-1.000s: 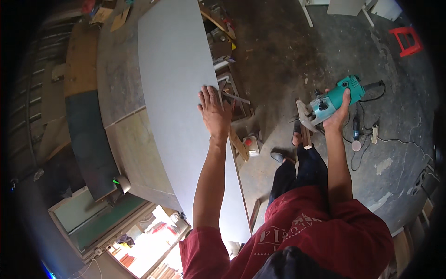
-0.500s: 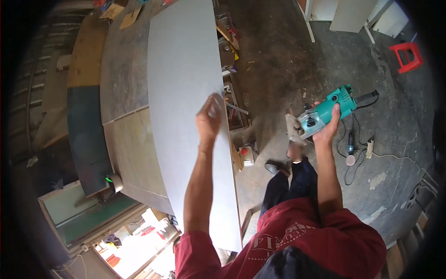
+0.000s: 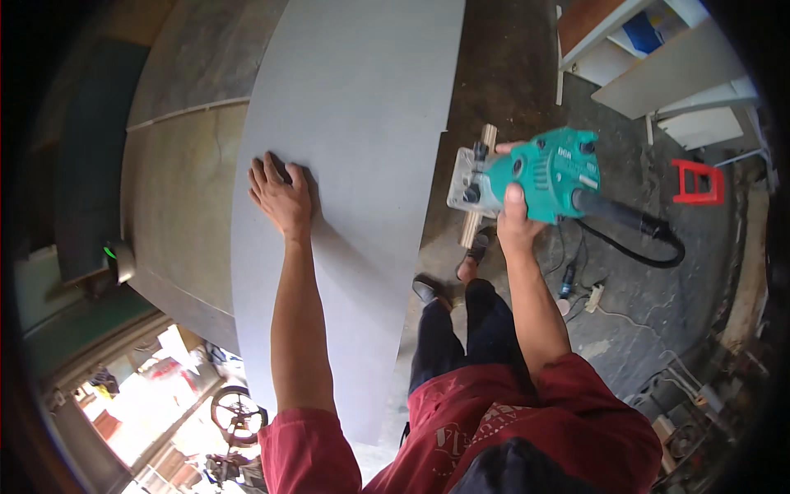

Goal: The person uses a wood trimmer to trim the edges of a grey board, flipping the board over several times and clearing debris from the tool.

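L hand (image 3: 282, 196) is palm-down over the long light-grey flat panel (image 3: 354, 99), nr its L edge, fingers spread, gripping nothing; can't tell how firmly it presses. R hand (image 3: 517, 218) is closed round the teal handheld power router w/ black fittings (image 3: 547, 177), thumb on the near side. Router is in the air just R of the panel's R edge, tilted on its side, w/ its clear flat base (image 3: 458, 181) facing L twd the panel. A slim pale-brown wooden strip (image 3: 490, 134) runs across behind the base end; can't tell if it's fixed there. Thick black cord (image 3: 658, 262) loops off the router's rear, to the R.

Containers: upper R, an open-fronted white cabinet w/ reddish-brown outer face (image 3: 592, 23); one compartment has a flat blue item (image 3: 642, 31) in it, kind unclear. Pale loose board (image 3: 650, 74) leans nr it, hiding part of the inside.

On the grey concrete floor: red plastic stool (image 3: 699, 183) R of the router; dark slim power tool w/ pale round disc (image 3: 566, 281) nr a whitish power strip (image 3: 594, 296). L of the panel, a yellowish-brown board (image 3: 185, 189). Lower L, a dark spoked wheel (image 3: 237, 416), partly hidden.
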A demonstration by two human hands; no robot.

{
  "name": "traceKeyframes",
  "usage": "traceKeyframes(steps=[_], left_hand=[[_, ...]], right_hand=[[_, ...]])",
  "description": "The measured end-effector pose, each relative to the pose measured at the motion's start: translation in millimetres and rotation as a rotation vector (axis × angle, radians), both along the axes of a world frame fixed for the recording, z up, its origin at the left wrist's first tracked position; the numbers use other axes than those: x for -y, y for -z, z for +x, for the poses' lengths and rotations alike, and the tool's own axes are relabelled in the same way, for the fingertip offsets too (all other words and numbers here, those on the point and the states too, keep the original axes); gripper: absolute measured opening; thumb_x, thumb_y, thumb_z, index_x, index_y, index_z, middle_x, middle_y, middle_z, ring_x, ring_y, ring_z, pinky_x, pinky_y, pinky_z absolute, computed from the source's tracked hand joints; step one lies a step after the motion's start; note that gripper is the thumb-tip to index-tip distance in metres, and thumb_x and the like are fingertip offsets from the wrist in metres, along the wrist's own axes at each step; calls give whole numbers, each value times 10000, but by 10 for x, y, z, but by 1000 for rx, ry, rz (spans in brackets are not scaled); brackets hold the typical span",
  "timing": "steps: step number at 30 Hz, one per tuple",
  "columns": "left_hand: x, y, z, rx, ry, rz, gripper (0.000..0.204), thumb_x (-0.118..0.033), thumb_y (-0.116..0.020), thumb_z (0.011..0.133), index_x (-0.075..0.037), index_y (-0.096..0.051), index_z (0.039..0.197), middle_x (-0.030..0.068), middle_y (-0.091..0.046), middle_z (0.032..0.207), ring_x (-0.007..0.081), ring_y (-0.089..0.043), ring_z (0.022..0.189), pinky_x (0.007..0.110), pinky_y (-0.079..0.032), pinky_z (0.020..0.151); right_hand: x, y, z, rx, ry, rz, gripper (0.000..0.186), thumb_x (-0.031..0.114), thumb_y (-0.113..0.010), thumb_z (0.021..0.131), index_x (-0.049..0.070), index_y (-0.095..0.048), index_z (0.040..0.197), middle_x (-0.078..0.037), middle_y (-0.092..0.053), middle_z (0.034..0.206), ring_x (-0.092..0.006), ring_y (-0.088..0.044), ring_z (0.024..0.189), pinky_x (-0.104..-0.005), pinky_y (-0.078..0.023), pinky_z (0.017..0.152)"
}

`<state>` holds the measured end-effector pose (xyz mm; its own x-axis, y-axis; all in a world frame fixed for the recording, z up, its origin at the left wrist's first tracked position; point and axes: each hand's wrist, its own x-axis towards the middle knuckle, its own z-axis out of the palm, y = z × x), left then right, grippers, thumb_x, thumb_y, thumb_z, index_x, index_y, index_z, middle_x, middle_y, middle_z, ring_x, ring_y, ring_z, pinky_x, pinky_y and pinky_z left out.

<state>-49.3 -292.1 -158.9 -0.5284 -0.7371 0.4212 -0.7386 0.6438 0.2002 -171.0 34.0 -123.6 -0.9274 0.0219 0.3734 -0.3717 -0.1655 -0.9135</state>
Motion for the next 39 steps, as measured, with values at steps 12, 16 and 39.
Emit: traceKeyframes(steps=[12,16,39], left_hand=[[-9,-22,-21,21,-41,20,562,-349,-491,957,-78,-499,1450,182,-409,1556,359,-316,1472,545,-231,1199],[-30,-11,-31,16,-45,35,563,-343,-491,957,-78,-487,1455,178,-402,1560,361,-304,1478,557,-225,1200],[-25,-55,-38,78,-36,81,569,-301,-463,975,-74,-439,1497,194,-346,1591,378,-257,1500,564,-182,1219]], right_hand=[[725,95,-402,-242,25,65,551,378,-720,850,-52,-562,1156,-152,-679,1000,-240,-659,890,-390,-541,797],[850,-15,-382,-218,-15,23,574,375,-728,841,-56,-550,1176,-156,-676,991,-249,-662,889,-391,-545,787],[1162,45,-1077,-296,-53,45,534,346,-701,881,-91,-581,1162,-184,-678,975,-267,-673,873,-396,-557,785]])
